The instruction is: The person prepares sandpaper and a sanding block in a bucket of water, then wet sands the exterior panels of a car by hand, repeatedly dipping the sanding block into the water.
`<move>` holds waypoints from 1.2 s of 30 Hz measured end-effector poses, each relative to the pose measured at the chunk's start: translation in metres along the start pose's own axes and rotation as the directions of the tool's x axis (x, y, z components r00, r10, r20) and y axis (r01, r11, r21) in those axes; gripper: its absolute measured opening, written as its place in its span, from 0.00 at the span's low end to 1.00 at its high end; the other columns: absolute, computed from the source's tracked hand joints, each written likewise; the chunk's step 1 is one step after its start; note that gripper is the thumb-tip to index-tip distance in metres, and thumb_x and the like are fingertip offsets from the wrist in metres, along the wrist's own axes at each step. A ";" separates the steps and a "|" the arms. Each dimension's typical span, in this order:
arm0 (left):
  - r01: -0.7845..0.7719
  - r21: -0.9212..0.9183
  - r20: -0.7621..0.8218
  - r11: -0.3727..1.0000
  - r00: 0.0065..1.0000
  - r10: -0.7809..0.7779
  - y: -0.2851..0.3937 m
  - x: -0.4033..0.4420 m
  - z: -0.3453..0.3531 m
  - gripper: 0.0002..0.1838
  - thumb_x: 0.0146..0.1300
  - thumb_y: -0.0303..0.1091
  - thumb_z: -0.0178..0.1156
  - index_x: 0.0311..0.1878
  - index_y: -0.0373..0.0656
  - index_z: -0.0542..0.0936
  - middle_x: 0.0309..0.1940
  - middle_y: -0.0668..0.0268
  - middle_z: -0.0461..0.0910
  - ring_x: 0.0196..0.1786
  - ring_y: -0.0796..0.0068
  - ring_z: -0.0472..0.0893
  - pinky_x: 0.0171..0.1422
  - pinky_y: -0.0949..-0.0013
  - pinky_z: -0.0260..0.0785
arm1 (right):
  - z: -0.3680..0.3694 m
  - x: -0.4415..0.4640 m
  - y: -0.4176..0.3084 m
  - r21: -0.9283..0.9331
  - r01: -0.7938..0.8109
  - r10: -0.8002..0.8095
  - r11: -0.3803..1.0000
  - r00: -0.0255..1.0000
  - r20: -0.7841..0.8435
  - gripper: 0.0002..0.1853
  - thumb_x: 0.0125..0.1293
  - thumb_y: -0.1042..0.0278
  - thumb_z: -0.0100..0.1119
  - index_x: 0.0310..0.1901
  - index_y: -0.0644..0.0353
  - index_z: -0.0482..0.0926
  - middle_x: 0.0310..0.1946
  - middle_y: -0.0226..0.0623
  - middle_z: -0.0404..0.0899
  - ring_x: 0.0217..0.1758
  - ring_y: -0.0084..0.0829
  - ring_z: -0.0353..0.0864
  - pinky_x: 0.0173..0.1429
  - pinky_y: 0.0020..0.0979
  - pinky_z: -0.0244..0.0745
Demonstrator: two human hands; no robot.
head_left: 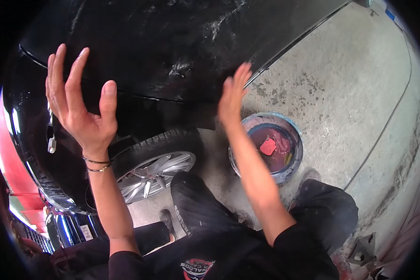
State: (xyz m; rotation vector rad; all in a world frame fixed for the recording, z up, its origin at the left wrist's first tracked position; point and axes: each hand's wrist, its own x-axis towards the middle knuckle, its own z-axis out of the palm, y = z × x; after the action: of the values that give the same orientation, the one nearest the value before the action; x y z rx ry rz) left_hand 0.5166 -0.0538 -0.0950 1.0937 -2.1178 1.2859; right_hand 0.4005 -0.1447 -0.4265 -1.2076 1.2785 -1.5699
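Observation:
My left hand [81,105] is raised in front of the black car's fender with its fingers spread and nothing in it. Dark bands circle that wrist. My right hand [233,98], a little smeared by motion, is held near the lower edge of the black car panel [140,51]. Its fingers are stretched out and hold nothing; I cannot tell whether it touches the panel. Whitish wet-looking streaks mark the panel. Below my right hand, a round bucket [297,135] stands on the floor, partly hidden by my forearm. Inside lie a red sponge [268,145] and a pinkish cloth [281,141] in murky liquid.
The car's wheel [156,170] with silver spokes is close to my knee. A connector [52,145] dangles by the bumper at left. Red and dark vehicles stand behind. A thin cable [382,133] crosses the concrete floor [354,74]. A metal stand [361,252] is at lower right.

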 end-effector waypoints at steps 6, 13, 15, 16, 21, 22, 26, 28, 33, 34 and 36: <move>-0.031 -0.016 0.002 0.999 1.000 0.031 0.001 0.002 -0.004 0.26 0.68 0.45 0.69 0.67 0.47 0.86 0.76 0.56 0.76 0.82 0.53 0.70 0.86 0.46 0.55 | 0.037 -0.098 -0.095 0.326 -0.068 0.035 0.943 0.994 0.104 0.37 0.87 0.59 0.39 0.89 0.59 0.39 0.91 0.48 0.29 0.93 0.57 0.24 0.87 0.67 0.21; -0.020 -0.015 0.001 1.000 1.000 0.020 0.003 0.001 -0.010 0.27 0.68 0.42 0.70 0.69 0.47 0.84 0.77 0.57 0.76 0.82 0.53 0.70 0.86 0.48 0.56 | 0.013 -0.097 -0.042 0.107 -0.020 0.000 0.994 0.982 0.187 0.34 0.86 0.62 0.38 0.89 0.52 0.47 0.91 0.45 0.38 0.94 0.51 0.34 0.87 0.68 0.22; -0.011 -0.013 0.012 1.000 1.000 0.011 0.007 0.003 -0.013 0.27 0.68 0.40 0.70 0.69 0.47 0.84 0.77 0.57 0.76 0.82 0.53 0.70 0.86 0.48 0.57 | 0.026 -0.096 -0.044 0.153 -0.007 -0.011 0.988 0.993 0.120 0.34 0.86 0.61 0.38 0.89 0.53 0.47 0.92 0.44 0.37 0.94 0.52 0.33 0.87 0.67 0.22; -0.001 -0.001 0.026 1.000 1.000 0.001 0.009 0.005 -0.016 0.27 0.68 0.38 0.70 0.69 0.45 0.83 0.76 0.55 0.76 0.82 0.51 0.70 0.85 0.48 0.58 | 0.024 -0.094 -0.065 0.174 0.059 -0.084 0.983 0.987 0.138 0.35 0.86 0.60 0.38 0.89 0.54 0.47 0.92 0.44 0.37 0.94 0.52 0.31 0.87 0.67 0.23; -0.015 0.031 0.077 0.999 0.997 0.013 0.001 0.004 -0.017 0.28 0.76 0.39 0.63 0.77 0.46 0.77 0.82 0.57 0.69 0.86 0.53 0.63 0.90 0.45 0.51 | 0.017 -0.070 -0.091 0.105 0.127 -0.140 0.986 0.981 0.134 0.36 0.88 0.55 0.36 0.89 0.55 0.42 0.92 0.43 0.31 0.94 0.49 0.26 0.87 0.66 0.21; -0.018 0.040 0.057 0.999 0.998 0.015 -0.001 0.003 -0.013 0.28 0.76 0.40 0.62 0.77 0.46 0.76 0.82 0.58 0.69 0.87 0.54 0.62 0.90 0.45 0.50 | 0.018 -0.057 -0.073 0.073 0.091 -0.099 0.993 0.988 0.120 0.36 0.88 0.55 0.34 0.90 0.54 0.40 0.92 0.42 0.29 0.94 0.48 0.25 0.87 0.64 0.19; -0.006 0.046 0.049 0.999 0.999 0.004 0.000 0.003 -0.014 0.28 0.77 0.43 0.60 0.78 0.48 0.75 0.83 0.60 0.68 0.87 0.56 0.62 0.91 0.45 0.49 | -0.001 0.008 -0.048 -0.003 -0.127 0.127 0.992 0.992 -0.020 0.36 0.89 0.50 0.33 0.89 0.53 0.37 0.92 0.41 0.30 0.94 0.51 0.28 0.87 0.69 0.26; 0.010 0.055 0.049 0.998 0.999 -0.012 0.000 0.001 -0.013 0.28 0.77 0.43 0.60 0.78 0.48 0.75 0.83 0.60 0.68 0.87 0.56 0.61 0.91 0.45 0.49 | 0.024 -0.037 -0.066 0.025 -0.004 0.005 1.000 0.999 -0.036 0.37 0.89 0.48 0.32 0.89 0.54 0.35 0.92 0.44 0.30 0.94 0.53 0.28 0.87 0.69 0.26; 0.002 0.049 0.054 0.999 0.999 -0.005 -0.001 0.002 -0.014 0.28 0.77 0.43 0.60 0.78 0.48 0.76 0.83 0.60 0.68 0.87 0.56 0.61 0.91 0.44 0.49 | 0.033 -0.066 -0.076 0.119 -0.003 -0.004 0.993 0.998 0.056 0.38 0.89 0.45 0.30 0.89 0.53 0.35 0.92 0.45 0.27 0.94 0.53 0.26 0.87 0.69 0.26; 0.004 0.055 0.058 0.999 0.998 -0.007 -0.001 0.000 -0.014 0.28 0.77 0.43 0.60 0.78 0.48 0.75 0.83 0.60 0.68 0.87 0.56 0.61 0.91 0.45 0.49 | 0.022 -0.032 -0.069 0.110 0.009 -0.012 0.994 1.000 0.025 0.38 0.89 0.45 0.30 0.89 0.52 0.35 0.92 0.44 0.27 0.94 0.53 0.26 0.87 0.69 0.26; 0.018 0.073 0.069 0.997 0.997 -0.024 -0.001 0.001 -0.016 0.28 0.75 0.40 0.63 0.76 0.49 0.77 0.82 0.59 0.69 0.87 0.55 0.63 0.91 0.46 0.50 | -0.003 0.035 -0.055 0.094 -0.042 0.045 0.995 0.998 -0.036 0.38 0.89 0.43 0.28 0.90 0.50 0.35 0.92 0.39 0.29 0.94 0.49 0.27 0.87 0.69 0.25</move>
State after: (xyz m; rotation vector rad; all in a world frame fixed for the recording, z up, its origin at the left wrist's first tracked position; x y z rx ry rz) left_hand 0.5157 -0.0407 -0.0864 1.2047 -2.1192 1.3423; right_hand 0.3890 -0.1656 -0.3660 -1.0902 1.2335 -1.6095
